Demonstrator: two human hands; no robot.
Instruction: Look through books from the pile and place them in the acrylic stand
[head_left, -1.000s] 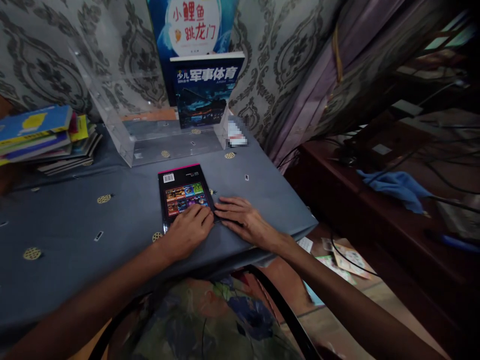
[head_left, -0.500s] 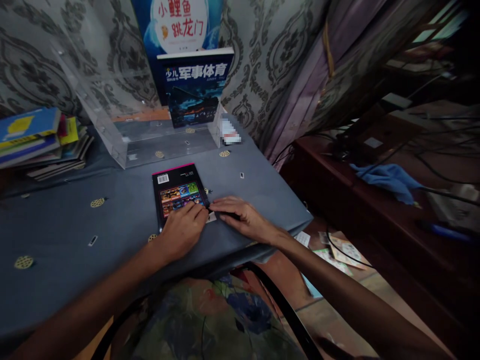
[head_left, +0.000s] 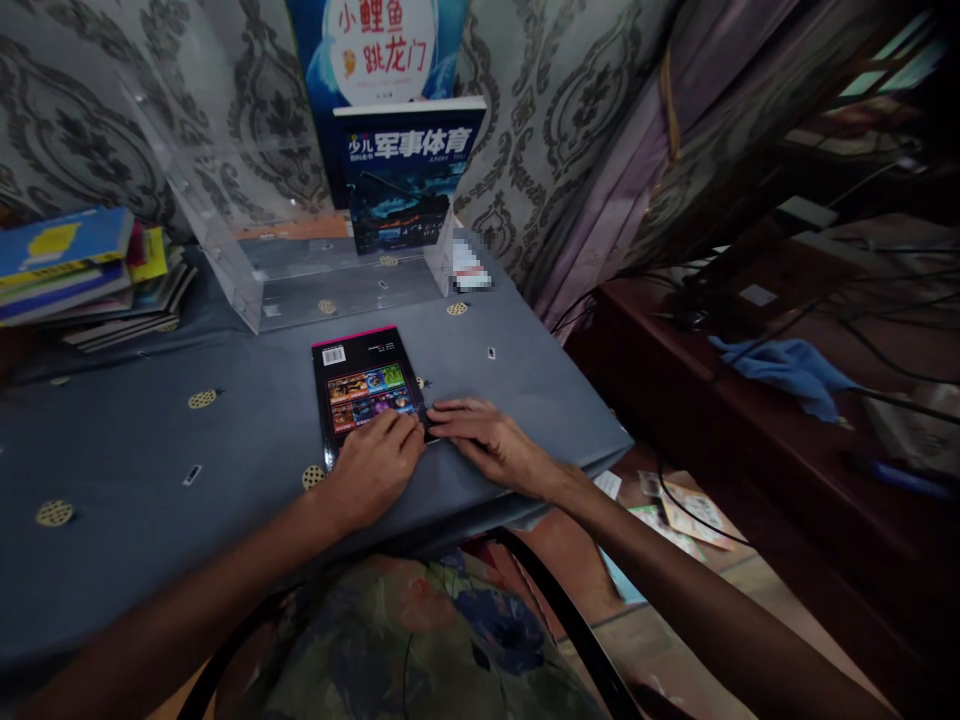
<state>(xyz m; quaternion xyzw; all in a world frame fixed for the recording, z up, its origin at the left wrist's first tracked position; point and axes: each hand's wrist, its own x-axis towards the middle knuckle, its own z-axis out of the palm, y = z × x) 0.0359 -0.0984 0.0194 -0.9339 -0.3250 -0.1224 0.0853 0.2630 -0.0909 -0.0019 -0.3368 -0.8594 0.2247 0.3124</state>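
A black book (head_left: 364,385) with a pink top edge, a barcode and rows of small colourful pictures lies closed on the cloth-covered table. My left hand (head_left: 381,452) rests over its lower part, fingers curled together at the lower right corner. What sits under those fingertips is hidden. At the book's right edge, my right hand (head_left: 487,440) lies low with its fingers stretched out and their tips touching the edge. Behind the book stands a clear plastic rack (head_left: 240,290), holding a dark blue book (head_left: 405,190) upright.
A larger blue book (head_left: 379,50) stands against the patterned wall. Stacked books (head_left: 67,265) lie at the table's left. The table (head_left: 247,430) ends on the right beside a dark red desk (head_left: 697,400) with cables and a blue cloth (head_left: 787,370). Papers (head_left: 697,510) lie on the floor.
A pale bit at the book's lower right corner, visible earlier between my hands, no longer shows. The view has shifted slightly, and both hands stay at the book.
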